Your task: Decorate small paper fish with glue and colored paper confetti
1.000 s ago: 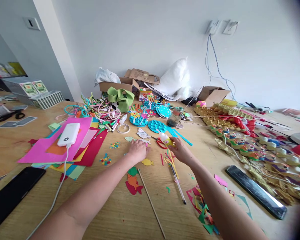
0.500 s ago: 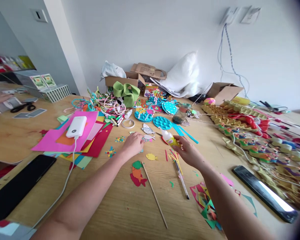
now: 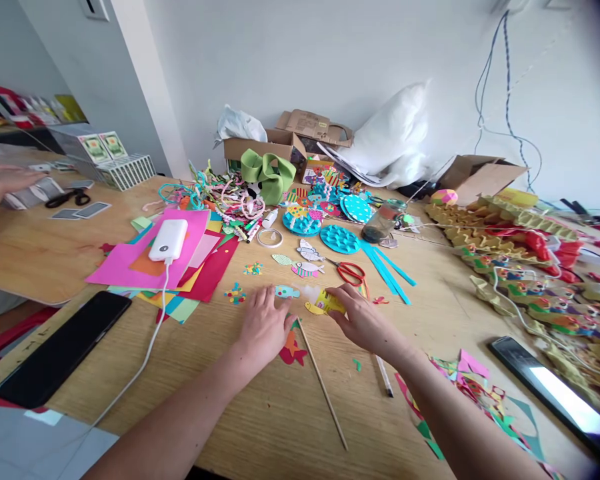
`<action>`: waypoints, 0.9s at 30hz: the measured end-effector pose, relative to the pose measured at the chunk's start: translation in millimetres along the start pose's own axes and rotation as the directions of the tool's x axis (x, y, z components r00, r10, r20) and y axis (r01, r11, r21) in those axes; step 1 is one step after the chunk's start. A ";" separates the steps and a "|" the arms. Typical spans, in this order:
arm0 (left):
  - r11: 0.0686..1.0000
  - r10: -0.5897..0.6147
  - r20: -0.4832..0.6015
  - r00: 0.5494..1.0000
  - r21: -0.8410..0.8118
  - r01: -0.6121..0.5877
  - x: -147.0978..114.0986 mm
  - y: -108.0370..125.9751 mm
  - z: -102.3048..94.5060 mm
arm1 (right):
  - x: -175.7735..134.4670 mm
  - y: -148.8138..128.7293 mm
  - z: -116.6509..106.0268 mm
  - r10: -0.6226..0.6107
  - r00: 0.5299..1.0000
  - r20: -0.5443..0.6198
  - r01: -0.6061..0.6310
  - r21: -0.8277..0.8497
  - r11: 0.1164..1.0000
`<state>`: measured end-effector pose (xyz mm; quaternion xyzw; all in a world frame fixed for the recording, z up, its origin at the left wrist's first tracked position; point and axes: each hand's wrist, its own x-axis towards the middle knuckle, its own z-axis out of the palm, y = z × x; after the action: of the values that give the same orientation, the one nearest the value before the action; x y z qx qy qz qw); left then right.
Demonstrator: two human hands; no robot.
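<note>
My right hand point(image 3: 363, 321) is closed around a glue bottle point(image 3: 330, 301) with a yellow label. The bottle is tilted, its clear end pointing left at a blue paper fish point(image 3: 286, 292). My left hand point(image 3: 264, 323) lies flat, fingers stretched out, beside that fish; I cannot tell whether the fingertips touch it. A yellow paper fish point(image 3: 314, 309) shows partly under the bottle. Red and orange paper fish point(image 3: 293, 350) peek out by my left thumb. Beyond the hands rest a pink-and-teal striped fish point(image 3: 307, 269), a grey fish point(image 3: 309, 251) and a green one point(image 3: 281, 259).
Red-handled scissors point(image 3: 351, 273) lie behind the bottle. Closer in are a wooden stick point(image 3: 325, 387), a pen point(image 3: 384, 377) and paper scraps point(image 3: 480, 393). A power bank point(image 3: 169, 240) sits on coloured paper at left. Another person's hand point(image 3: 10, 179) is at far left.
The glue bottle has come down and left, now low over the table beside the blue fish. My left hand has moved nearer and flattened out. The view has shifted left.
</note>
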<state>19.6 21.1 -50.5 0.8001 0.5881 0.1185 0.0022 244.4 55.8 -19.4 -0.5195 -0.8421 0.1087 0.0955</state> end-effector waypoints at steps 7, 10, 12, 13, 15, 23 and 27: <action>1.000 0.007 -0.005 1.000 -0.018 -0.007 -1.2 3.2 3.6 | 0.9 -8.8 -1.3 0.034 0.997 0.069 -0.031 -0.048 0.998; 1.000 0.012 0.007 1.000 -0.007 -0.012 -1.3 3.1 3.0 | 2.0 -13.5 -2.6 0.043 0.995 0.088 -0.038 -0.062 0.997; 1.000 0.011 0.008 1.000 -0.002 -0.011 -1.3 2.8 2.9 | 2.9 -16.1 -3.5 0.047 0.994 0.096 -0.040 -0.076 0.996; 1.000 0.008 0.010 1.000 0.002 -0.008 -1.2 2.7 3.0 | 3.4 -17.1 -3.8 0.048 0.994 0.100 -0.040 -0.080 0.996; 1.000 0.003 0.014 1.000 0.012 -0.004 -1.1 2.6 3.5 | 4.3 -18.3 -3.9 0.049 0.993 0.107 -0.040 -0.083 0.996; 1.000 0.003 0.007 1.000 0.014 -0.003 -0.5 2.6 6.3 | 4.2 -18.4 -3.3 0.024 0.994 0.104 -0.013 -0.110 0.994; 1.000 0.003 0.009 1.000 0.008 -0.003 -0.8 2.6 7.5 | 4.7 -19.5 -4.8 0.015 0.995 0.099 -0.003 -0.121 0.993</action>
<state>23.4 20.6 -57.5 0.8014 0.5874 0.1123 0.0014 227.0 51.8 -9.0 -0.5219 -0.8486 0.0836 0.0211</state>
